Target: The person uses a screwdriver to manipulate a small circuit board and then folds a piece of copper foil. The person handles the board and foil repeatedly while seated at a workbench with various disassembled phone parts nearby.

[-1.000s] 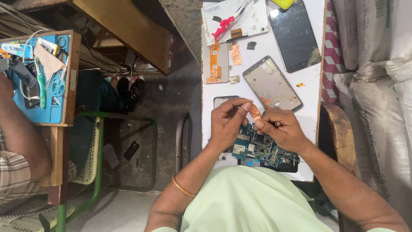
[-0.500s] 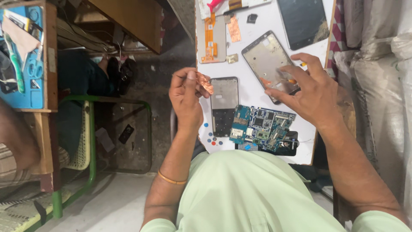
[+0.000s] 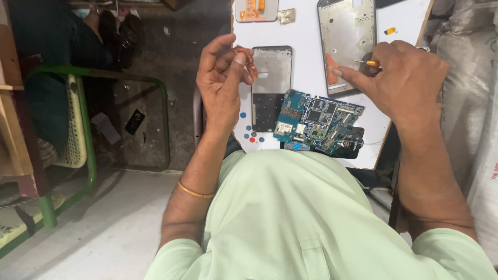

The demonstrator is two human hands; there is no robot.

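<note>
Nearest me, the blue circuit board [image 3: 317, 123] lies bare on the white board [image 3: 306, 78], out of any housing, partly over a dark part. So I judge the phone is already stripped down and the sorting or refitting of parts is under way, with nothing reassembled yet.

My left hand [image 3: 222, 83] is raised just off the board's edge, fingers pinched together on a small copper-orange flex strip [image 3: 248, 58]. The strip looks thin, curled and crinkled, held in the air beside the dark frame [image 3: 271, 85], not touching it.

Farther out, my right hand [image 3: 407, 78] rests on the silver frame [image 3: 346, 44], thumb and fingers closed on a thin tool with an orange handle [image 3: 371, 63], its tip lying over the frame's lower part. A few loose bits lie beyond.
</note>
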